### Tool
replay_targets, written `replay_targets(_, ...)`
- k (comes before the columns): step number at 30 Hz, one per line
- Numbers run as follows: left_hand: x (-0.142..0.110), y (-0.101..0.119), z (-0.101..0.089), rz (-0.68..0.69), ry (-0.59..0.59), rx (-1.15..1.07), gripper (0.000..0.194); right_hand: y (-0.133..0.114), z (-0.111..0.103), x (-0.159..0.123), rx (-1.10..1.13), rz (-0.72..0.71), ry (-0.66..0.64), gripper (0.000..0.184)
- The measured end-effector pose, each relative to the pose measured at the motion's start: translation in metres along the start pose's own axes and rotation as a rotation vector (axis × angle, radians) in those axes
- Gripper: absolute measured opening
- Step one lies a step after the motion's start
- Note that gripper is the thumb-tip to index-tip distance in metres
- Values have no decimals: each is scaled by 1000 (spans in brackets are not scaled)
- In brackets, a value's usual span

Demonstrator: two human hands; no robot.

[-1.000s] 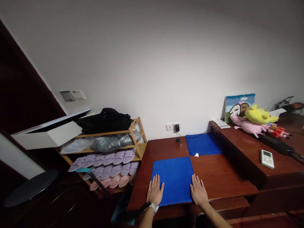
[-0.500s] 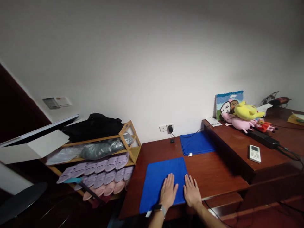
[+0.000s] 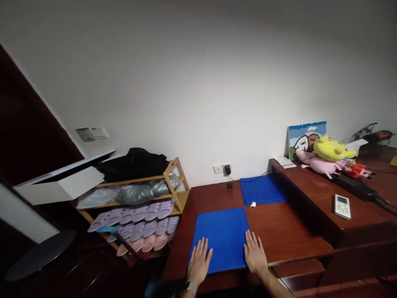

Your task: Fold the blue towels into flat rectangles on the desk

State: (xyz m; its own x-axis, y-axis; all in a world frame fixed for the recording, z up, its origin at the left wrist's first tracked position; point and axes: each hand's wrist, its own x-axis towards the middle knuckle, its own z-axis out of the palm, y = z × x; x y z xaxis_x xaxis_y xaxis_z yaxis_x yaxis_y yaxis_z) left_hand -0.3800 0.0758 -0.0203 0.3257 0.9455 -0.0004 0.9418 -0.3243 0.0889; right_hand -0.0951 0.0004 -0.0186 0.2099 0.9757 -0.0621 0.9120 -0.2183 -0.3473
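A blue cloth (image 3: 223,231) lies spread flat on the reddish-brown desk (image 3: 294,231). My left hand (image 3: 199,261) rests palm down on its near left corner, fingers stretched out. Along the right edge of the cloth, my right hand (image 3: 255,253) lies flat with its fingers extended, partly on the bare wood. Neither hand holds anything. Farther back, against the wall, sits a folded blue cloth (image 3: 263,190) with a small white tag (image 3: 253,204).
Left of the desk stands a wooden shoe rack (image 3: 176,182) with purple slippers (image 3: 150,210) and a black bag (image 3: 133,164). On the raised right section are plush toys (image 3: 331,149), a white remote (image 3: 342,207) and a black power adapter (image 3: 355,187). A plug (image 3: 228,169) sits in the wall socket.
My left hand has slid left and toward me, from the cloth's middle to its near left corner. My right hand stays by the right edge. The view has shifted slightly left.
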Motion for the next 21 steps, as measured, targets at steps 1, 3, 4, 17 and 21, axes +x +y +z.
replay_targets(1, -4, -14, -1, -30, 5, -1, 66, 0, 0, 0, -1, 3, 0, 65)
replay_targets(3, -8, -35, 1, -49, 24, -8, 66, 1, 3, 1, 8, 4, 3, 65)
replay_targets(4, -8, -41, 5, -46, 38, -10, 66, 2, 6, 1, 15, 2, 2, 65)
replay_targets(17, -6, -65, 36, -34, 92, -81, 66, 91, -51, 132, -179, 124, 175, 63)
replay_targets(21, 4, -84, 56, -27, 73, -112, 65, 115, -75, 192, -246, 189, 148, 66)
